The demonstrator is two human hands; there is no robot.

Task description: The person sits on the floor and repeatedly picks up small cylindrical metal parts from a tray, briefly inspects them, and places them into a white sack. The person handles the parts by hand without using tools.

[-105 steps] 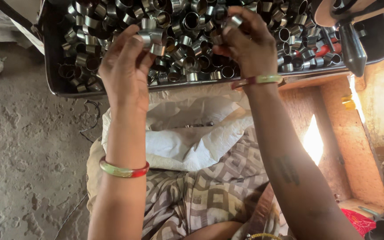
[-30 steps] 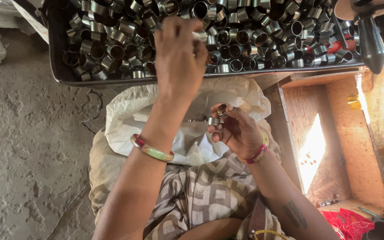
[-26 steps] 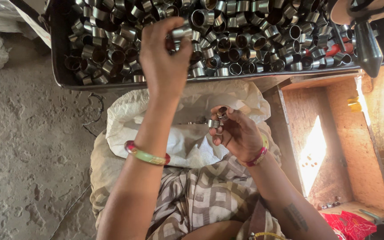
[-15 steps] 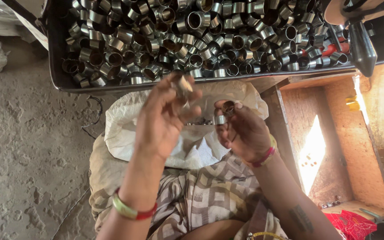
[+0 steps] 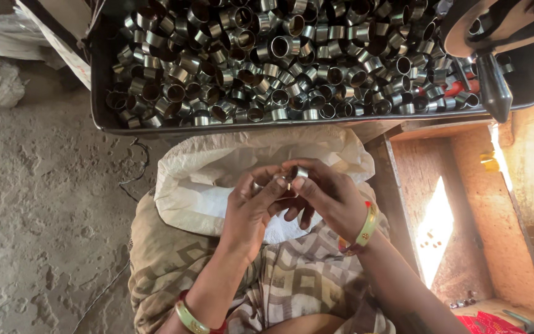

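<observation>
We see both hands together over the open white sack (image 5: 217,167): right hand (image 5: 326,198) pinches a small metal ring (image 5: 300,172) at its fingertips, left hand (image 5: 251,210) closed against it. Tray (image 5: 97,93) of metal rings lies beyond, well apart.

In front of me sits a dark metal tray (image 5: 97,93), piled with short steel sleeves (image 5: 292,55), shiny and dull ones mixed. Below it a white woven sack (image 5: 217,167) lies open on my lap, over a checked cloth (image 5: 304,278) in brown and cream. To my right stands a worn wooden box (image 5: 440,185) with a patch of sunlight in it. To my left is rough grey ground (image 5: 38,216).
</observation>
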